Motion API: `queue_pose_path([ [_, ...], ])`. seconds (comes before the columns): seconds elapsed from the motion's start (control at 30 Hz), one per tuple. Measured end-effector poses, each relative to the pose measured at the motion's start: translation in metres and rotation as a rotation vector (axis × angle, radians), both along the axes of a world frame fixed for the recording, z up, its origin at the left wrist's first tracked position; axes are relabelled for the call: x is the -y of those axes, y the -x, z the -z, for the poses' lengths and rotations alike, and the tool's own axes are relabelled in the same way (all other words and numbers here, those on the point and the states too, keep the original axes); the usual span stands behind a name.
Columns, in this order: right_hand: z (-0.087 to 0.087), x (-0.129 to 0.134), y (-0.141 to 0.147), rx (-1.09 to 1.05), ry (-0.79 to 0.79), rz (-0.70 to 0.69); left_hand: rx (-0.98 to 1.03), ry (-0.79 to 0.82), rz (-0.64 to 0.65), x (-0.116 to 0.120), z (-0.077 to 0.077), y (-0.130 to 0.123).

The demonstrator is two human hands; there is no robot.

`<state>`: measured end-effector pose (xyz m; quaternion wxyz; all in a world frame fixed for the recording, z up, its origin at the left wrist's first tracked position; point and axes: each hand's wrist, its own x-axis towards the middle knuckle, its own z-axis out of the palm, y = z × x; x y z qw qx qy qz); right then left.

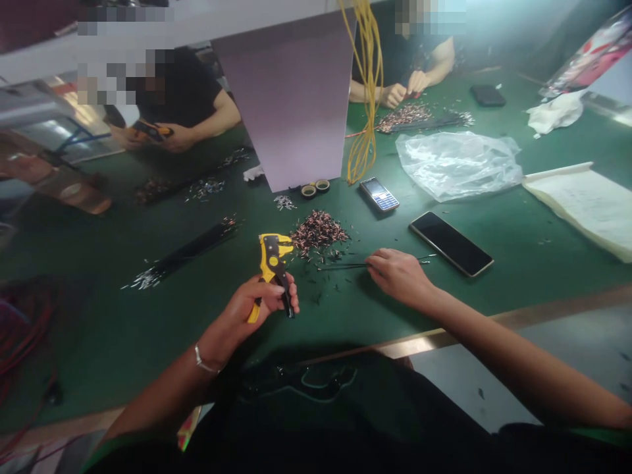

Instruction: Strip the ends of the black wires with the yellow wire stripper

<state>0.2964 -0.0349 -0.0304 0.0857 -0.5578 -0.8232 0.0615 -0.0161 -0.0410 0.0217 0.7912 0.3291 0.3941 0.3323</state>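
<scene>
Stripper [273, 261]: left hand [249, 296] is clasping it.
Wires [345, 266]: right hand [401, 272] is pinching them.
Offcuts [320, 232]: are lying heaped at the stripper's two o'clock.

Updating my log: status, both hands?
Left hand gripping yellow-black tool. Right hand at thin black wires, grip unclear. Clippings pile beside tool's tip.

The table [148, 342] is deep green; the stripper [273, 261], yellow with black parts; the wires [340, 266], black. Pile [318, 230]: copper speckled with black. Far panel [296, 105]: pale mauve; cord [370, 85]: golden yellow. Right: phone [450, 243], black with a pale rim; keypad phone [380, 195], blue keys; bag [459, 164], clear whitish; paper [587, 204], off-white. Left: bundle [187, 253], black, whitish at its near end, coppery at its far end.
</scene>
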Motion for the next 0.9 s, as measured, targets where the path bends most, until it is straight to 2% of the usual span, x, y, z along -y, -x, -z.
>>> queue_pose_path([
  [0.1, -0.004, -0.007, 0.000, 0.196, 0.042, -0.083, 0.023, 0.004, 0.002, -0.002, 0.005, 0.002],
  [0.27, -0.012, -0.019, 0.001, 0.321, 0.093, -0.166, 0.045, -0.003, 0.051, -0.004, 0.012, 0.007],
  [0.63, -0.005, -0.041, 0.000, 0.352, 0.191, -0.347, 0.081, 0.047, 0.024, -0.001, 0.018, 0.008],
  [0.9, -0.003, -0.054, 0.003, 0.332, 0.208, -0.357, 0.120, 0.025, 0.061, 0.003, 0.014, 0.011],
])
